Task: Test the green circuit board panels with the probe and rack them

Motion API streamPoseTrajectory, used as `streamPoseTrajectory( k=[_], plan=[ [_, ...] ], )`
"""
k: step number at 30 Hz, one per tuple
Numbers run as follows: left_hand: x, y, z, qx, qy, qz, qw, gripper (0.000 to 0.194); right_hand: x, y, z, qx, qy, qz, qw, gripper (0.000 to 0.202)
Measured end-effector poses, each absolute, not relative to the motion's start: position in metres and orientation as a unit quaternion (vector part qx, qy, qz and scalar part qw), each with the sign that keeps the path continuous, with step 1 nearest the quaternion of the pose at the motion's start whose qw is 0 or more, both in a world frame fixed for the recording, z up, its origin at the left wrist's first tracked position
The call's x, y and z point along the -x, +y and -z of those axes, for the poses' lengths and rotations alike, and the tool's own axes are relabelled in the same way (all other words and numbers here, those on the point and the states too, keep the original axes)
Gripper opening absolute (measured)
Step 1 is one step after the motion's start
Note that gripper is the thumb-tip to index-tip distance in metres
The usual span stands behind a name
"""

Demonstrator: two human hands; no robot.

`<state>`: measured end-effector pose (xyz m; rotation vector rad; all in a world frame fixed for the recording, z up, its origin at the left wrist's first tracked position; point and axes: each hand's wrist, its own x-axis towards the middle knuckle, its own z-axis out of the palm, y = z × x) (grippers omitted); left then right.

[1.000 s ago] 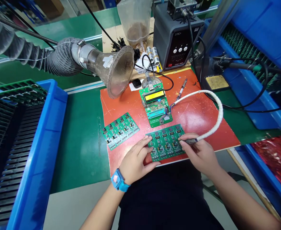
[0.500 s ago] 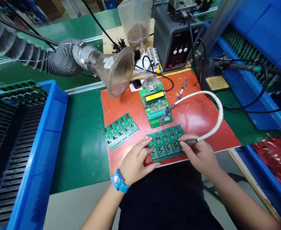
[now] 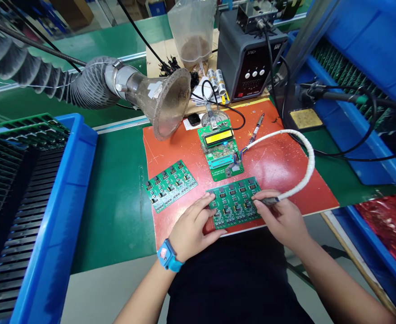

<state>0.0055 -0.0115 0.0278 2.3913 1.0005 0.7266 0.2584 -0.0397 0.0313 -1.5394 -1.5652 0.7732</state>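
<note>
A green circuit board (image 3: 234, 204) with a row of small two-digit displays lies on the red mat in front of me. My left hand (image 3: 196, 218) grips its left end, fingertips on the top face and thumb along the near edge. Between thumb and fingers, my right hand (image 3: 282, 216) pinches a dark probe (image 3: 270, 200) at the board's right end; the fingers hide its tip. A white sleeved cable (image 3: 309, 157) loops from the probe to a programmer board (image 3: 220, 150) with a lit yellow screen. Left of these rests a second circuit board (image 3: 171, 185).
A fume extraction funnel (image 3: 172, 105) overhangs the red mat (image 3: 285, 171). Behind stands a soldering station (image 3: 252, 58); a pen (image 3: 257, 128) lies on the mat. Blue bins (image 3: 62, 180) flank both sides, the left one with boards in slotted racks.
</note>
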Motion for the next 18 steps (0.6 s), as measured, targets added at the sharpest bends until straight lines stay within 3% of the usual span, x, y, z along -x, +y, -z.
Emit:
streamPoseTrajectory(
  k=[18],
  plan=[
    [-0.0056,-0.012,-0.0272,-0.864,0.364,-0.265,0.224,0.041,-0.2572,-0.0386,-0.0344,0.603,-0.628,-0.291,0.397,0.008]
  ],
)
